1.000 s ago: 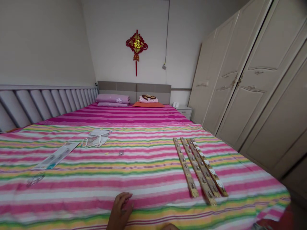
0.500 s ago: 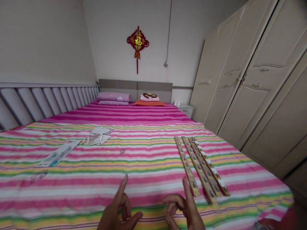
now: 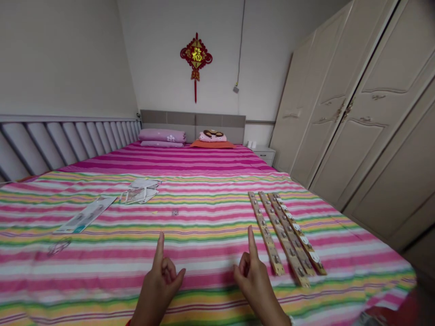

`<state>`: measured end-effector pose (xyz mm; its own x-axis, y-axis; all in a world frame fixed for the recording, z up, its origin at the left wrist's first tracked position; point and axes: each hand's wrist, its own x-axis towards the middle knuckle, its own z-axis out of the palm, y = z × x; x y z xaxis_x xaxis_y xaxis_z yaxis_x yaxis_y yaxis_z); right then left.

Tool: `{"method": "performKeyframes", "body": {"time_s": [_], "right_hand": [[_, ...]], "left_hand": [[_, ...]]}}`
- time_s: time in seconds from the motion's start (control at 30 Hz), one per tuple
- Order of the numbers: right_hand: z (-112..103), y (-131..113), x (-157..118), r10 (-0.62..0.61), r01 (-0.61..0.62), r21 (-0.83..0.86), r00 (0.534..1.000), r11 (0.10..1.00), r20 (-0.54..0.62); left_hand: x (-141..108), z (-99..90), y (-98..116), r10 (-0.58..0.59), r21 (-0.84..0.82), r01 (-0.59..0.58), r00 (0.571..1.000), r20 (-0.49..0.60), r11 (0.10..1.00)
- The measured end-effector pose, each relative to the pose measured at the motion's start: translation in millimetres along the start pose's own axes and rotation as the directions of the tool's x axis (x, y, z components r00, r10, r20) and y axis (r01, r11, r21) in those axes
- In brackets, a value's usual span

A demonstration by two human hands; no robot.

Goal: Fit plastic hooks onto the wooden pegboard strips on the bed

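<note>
Pointing both index fingers forward, you pinch nothing: left hand and right hand curl their other fingers. Four narrow tan strips with metal fittings lie beside your right hand, toward the pink-striped, cloth-covered bed's right edge; a careless rightward sweep might skew them. Toward the left edge, a flat, pale, teal-cornered packet shows blurred grey contents.

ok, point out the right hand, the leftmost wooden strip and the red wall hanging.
Right hand (image 3: 253,274): head view, middle of the hand.
Leftmost wooden strip (image 3: 268,238): head view, upper face near mid-length.
Red wall hanging (image 3: 196,55): head view, centre of its diamond.
</note>
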<state>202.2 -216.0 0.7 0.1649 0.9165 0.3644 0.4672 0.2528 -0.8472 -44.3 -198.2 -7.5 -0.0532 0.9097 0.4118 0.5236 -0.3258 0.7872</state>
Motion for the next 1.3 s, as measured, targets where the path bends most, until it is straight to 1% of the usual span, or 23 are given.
{"method": "performKeyframes", "body": {"time_s": [0.1,0.23,0.3,0.37,0.4,0.43,0.47,0.5,0.53,0.57,0.6,0.63,0.67,0.7,0.73,0.8,0.87,0.93,1.07,1.17,1.23,1.3], "right_hand": [[5,12,5,0.06,-0.061,0.009,0.997,0.998,0.037],[6,19,7,0.098,-0.102,0.086,0.994,0.991,0.054],[4,23,1,0.107,-0.107,0.151,0.994,0.983,0.007],[-2,31,-11,0.149,-0.121,0.221,0.982,0.968,-0.115],[-6,38,-19,0.191,-0.136,0.257,0.961,0.957,-0.201],[-10,46,-28,0.247,-0.16,0.3,0.927,0.941,-0.282],[-15,55,-36,0.313,-0.186,0.352,0.884,0.917,-0.346],[-21,64,-44,0.396,-0.215,0.423,0.823,0.88,-0.407],[-27,74,-50,0.487,-0.256,0.508,0.778,0.822,-0.397],[-33,83,-55,0.577,-0.278,0.596,0.713,0.753,-0.397],[-39,90,-57,0.663,-0.293,0.684,0.651,0.668,-0.369],[-44,95,-57,0.735,-0.318,0.755,0.606,0.574,-0.304],[-49,99,-56,0.781,-0.335,0.807,0.581,0.486,-0.229],[-53,101,-52,0.805,-0.35,0.844,0.574,0.406,-0.149],[-57,103,-48,0.81,-0.36,0.87,0.581,0.337,-0.073],[-61,104,-38,0.788,-0.342,0.913,0.615,0.224,0.037],[-61,106,-28,0.76,-0.303,0.943,0.643,0.135,0.098],[-59,111,-22,0.731,-0.281,0.957,0.669,0.076,0.138],[-54,121,-16,0.65,-0.264,0.964,0.735,0.015,0.191],[-50,122,-16,0.595,-0.251,0.968,0.781,0.02,0.19],[-46,117,-17,0.584,-0.255,0.966,0.791,0.045,0.182],[-37,109,-18,0.575,-0.27,0.962,0.795,0.049,0.194]], "left_hand": [[-1,4.1,-9,-0.048,0.002,0.048,0.998,0.04,0.999],[-1,8.4,-5,-0.085,0.009,0.084,0.995,0.051,0.996],[-3,11.5,-4,-0.089,0.011,0.088,0.993,0.077,0.996],[-7,15.1,-9,-0.081,0.006,0.081,0.989,0.123,0.997],[-10,17.1,-14,-0.076,0.006,0.076,0.986,0.149,0.997],[-13,19.2,-20,-0.074,0.012,0.073,0.983,0.168,0.997],[-16,21.3,-27,-0.075,0.022,0.072,0.98,0.184,0.997],[-19,23.7,-34,-0.08,0.035,0.075,0.976,0.202,0.997],[-23,26.3,-41,-0.088,0.046,0.08,0.973,0.211,0.996],[-26,29.2,-47,-0.096,0.053,0.086,0.969,0.23,0.995],[-29,32.4,-52,-0.105,0.06,0.093,0.964,0.244,0.994],[-31,35.9,-56,-0.11,0.065,0.096,0.96,0.257,0.993],[-33,39.7,-58,-0.112,0.069,0.097,0.955,0.274,0.993],[-35,43.7,-58,-0.113,0.073,0.096,0.951,0.289,0.993],[-37,47.5,-58,-0.114,0.076,0.095,0.946,0.303,0.993],[-40,54.1,-55,-0.115,0.074,0.096,0.937,0.331,0.993],[-42,57.9,-51,-0.119,0.062,0.104,0.929,0.35,0.993],[-44,58.4,-49,-0.126,0.051,0.115,0.923,0.363,0.992],[-48,54.7,-53,-0.162,0.011,0.169,0.92,0.358,0.986],[-50,55.5,-54,-0.201,-0.089,0.247,0.914,0.353,0.965],[-50,58.8,-49,-0.238,-0.191,0.317,0.906,0.349,0.929],[-47,63.1,-39,-0.288,-0.304,0.394,0.896,0.339,0.868]]}}
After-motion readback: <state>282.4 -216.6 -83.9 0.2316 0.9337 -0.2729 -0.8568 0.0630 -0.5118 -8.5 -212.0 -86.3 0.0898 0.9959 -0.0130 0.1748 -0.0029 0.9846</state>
